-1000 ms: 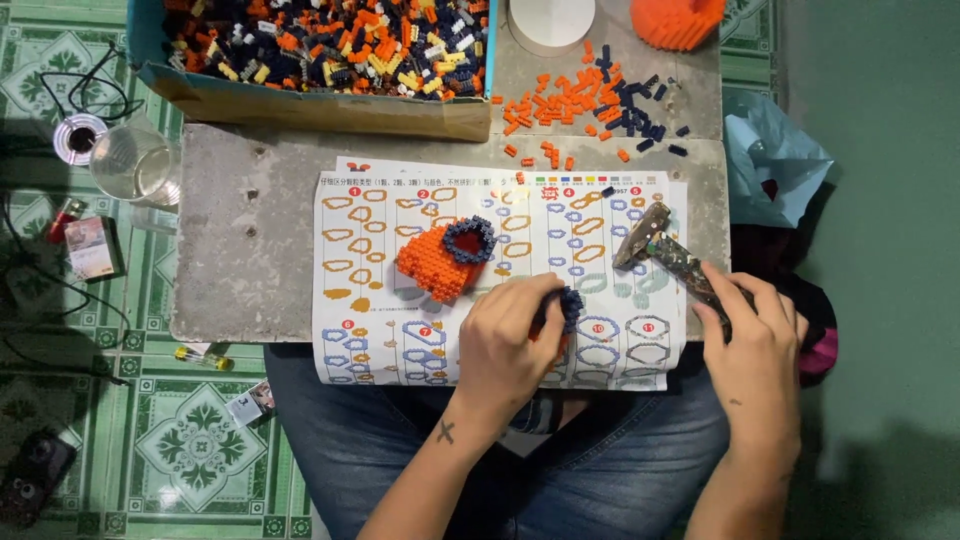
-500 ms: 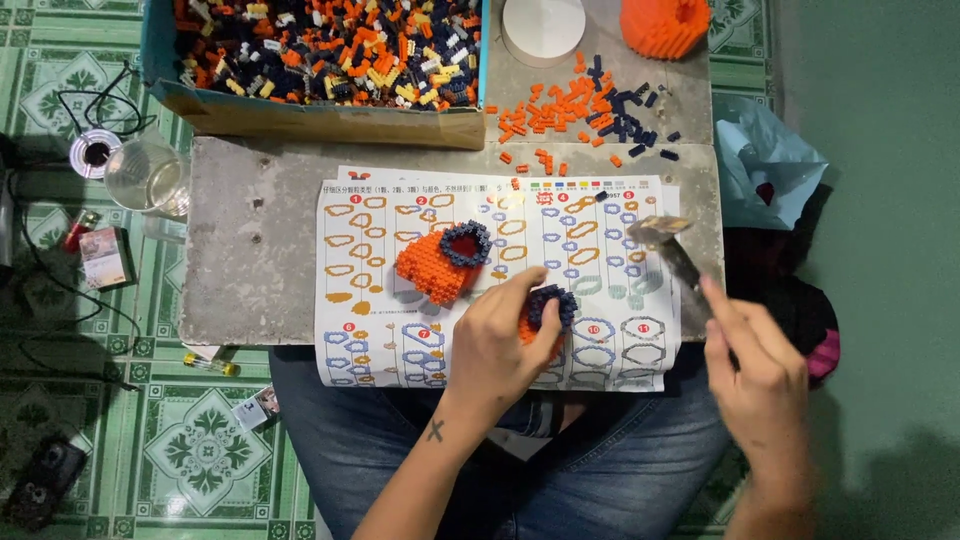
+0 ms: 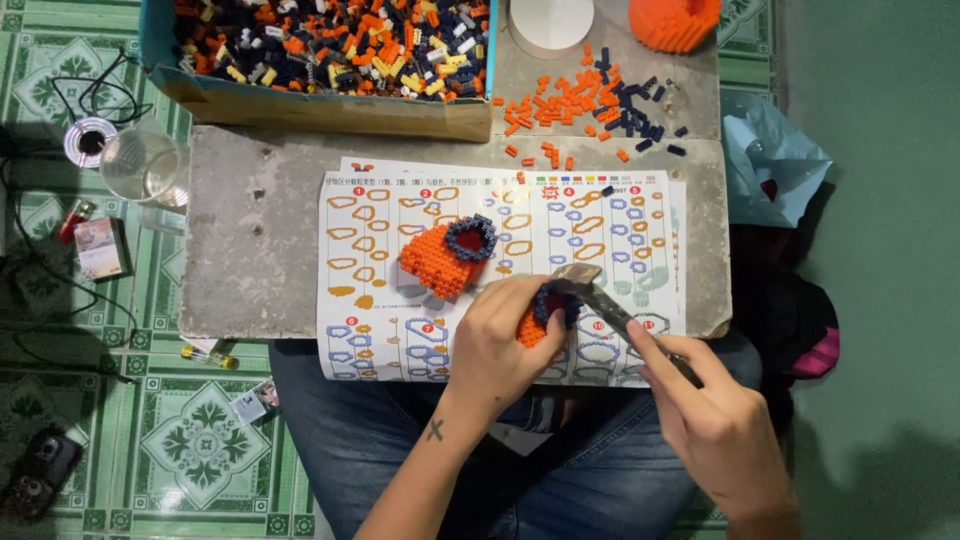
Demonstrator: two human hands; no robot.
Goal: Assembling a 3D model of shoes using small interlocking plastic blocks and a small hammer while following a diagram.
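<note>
My left hand point(image 3: 500, 345) grips a small orange and dark blue brick piece point(image 3: 545, 315) over the printed instruction sheet point(image 3: 390, 280). My right hand point(image 3: 715, 420) holds a metal tool point(image 3: 600, 298) whose flat head rests on top of that piece. A larger orange brick model with a dark blue ring point(image 3: 448, 255) lies on the sheet just above and to the left of my left hand.
The sheet lies on a grey concrete slab point(image 3: 250, 240). A cardboard box of mixed small bricks point(image 3: 330, 50) stands at the back, loose orange and dark blue bricks point(image 3: 590, 105) beside it, with a white lid point(image 3: 550, 22) and an orange brick object point(image 3: 672, 20). A glass point(image 3: 140, 165) stands left.
My right hand has brought the metal tool leftward from the sheet's right edge onto the small piece in my left hand. The left hand stayed roughly in place.
</note>
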